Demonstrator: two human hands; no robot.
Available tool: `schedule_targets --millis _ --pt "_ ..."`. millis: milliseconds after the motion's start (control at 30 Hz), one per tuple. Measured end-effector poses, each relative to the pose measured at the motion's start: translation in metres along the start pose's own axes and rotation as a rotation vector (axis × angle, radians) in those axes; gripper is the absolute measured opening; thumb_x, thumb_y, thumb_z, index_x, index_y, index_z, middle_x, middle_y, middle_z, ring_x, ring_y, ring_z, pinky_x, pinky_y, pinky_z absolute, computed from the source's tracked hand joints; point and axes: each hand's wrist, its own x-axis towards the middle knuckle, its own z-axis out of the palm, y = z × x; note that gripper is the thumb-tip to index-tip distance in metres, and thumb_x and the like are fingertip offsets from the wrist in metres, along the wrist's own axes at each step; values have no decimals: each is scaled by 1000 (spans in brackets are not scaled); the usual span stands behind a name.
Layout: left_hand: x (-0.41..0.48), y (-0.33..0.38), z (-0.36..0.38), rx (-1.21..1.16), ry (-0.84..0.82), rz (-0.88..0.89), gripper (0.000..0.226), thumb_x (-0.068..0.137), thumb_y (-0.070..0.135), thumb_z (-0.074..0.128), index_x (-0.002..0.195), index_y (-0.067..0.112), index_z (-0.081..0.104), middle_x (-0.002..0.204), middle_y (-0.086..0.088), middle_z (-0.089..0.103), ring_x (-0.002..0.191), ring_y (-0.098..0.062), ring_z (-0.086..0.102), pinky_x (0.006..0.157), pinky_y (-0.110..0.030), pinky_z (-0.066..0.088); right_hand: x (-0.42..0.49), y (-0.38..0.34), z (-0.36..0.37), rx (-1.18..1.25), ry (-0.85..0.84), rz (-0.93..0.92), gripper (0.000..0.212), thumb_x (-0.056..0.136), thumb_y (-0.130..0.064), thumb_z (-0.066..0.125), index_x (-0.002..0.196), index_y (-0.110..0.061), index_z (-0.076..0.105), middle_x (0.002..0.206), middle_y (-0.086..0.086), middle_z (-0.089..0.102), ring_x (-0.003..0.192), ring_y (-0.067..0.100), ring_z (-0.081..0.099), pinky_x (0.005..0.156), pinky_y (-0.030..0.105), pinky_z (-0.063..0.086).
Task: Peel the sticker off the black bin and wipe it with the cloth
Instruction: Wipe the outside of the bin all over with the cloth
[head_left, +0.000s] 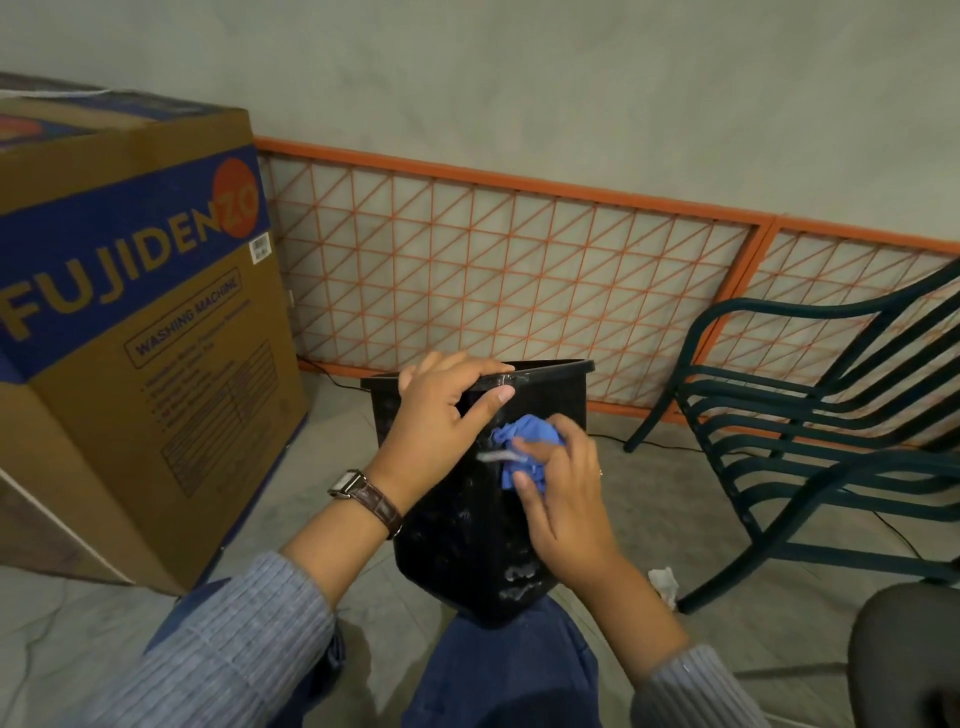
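The black bin (457, 540) rests tilted on my right knee, its open top facing away. My left hand (441, 410), with a brown-strapped watch on the wrist, grips the bin's near rim. My right hand (561, 488) is closed on a crumpled blue cloth (524, 447) and presses it against the bin's upper side. A pale smear or strip (498, 457) shows on the bin just left of the cloth. More whitish marks (519, 582) sit near the bin's base. I cannot tell whether any of these is the sticker.
A large cardboard washing-machine box (135, 332) stands at the left. An orange mesh panel (519, 270) leans on the wall behind. A dark green chair (810, 436) is at the right, with a crumpled white scrap (665, 582) on the floor by its leg.
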Motion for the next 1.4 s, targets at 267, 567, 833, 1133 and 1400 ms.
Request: schedule_targets --millis 267,567,833,1133,1400 --pt "7 -2 3 -65 1 -66 25 84 48 52 102 34 65 89 32 53 98 -3 48 97 -41 31 25 7 4 114 68 224 42 95 -49 29 119 -20 49 133 5 36 125 9 29 105 36 30" --pt "12 -11 4 -278 7 -126 25 76 50 56 95 39 67 94 25 66 100 -7 58 97 -53 39 2 35 1 136 22 267 41 94 -51 30 115 -22 51 131 4 37 123 15 35 102 41 36" --pt "14 -12 9 -346 -5 -130 22 76 39 62 94 27 69 95 12 69 96 -12 63 93 -44 47 -7 4 3 -18 -53 -71 32 97 -45 29 117 -28 48 129 2 34 116 15 37 95 28 29" --pt "12 -12 6 -382 -19 -209 13 83 14 65 96 17 68 93 7 68 91 -4 62 86 -20 47 7 8 8 76 43 206 40 95 -50 30 116 -23 51 130 7 38 119 9 30 97 27 27" --pt "9 -16 -1 -405 -33 -274 17 86 12 62 102 8 66 98 0 66 88 3 59 83 -10 45 -22 46 -2 105 -122 264 31 95 -33 41 116 -14 53 124 9 40 118 20 39 102 37 35"
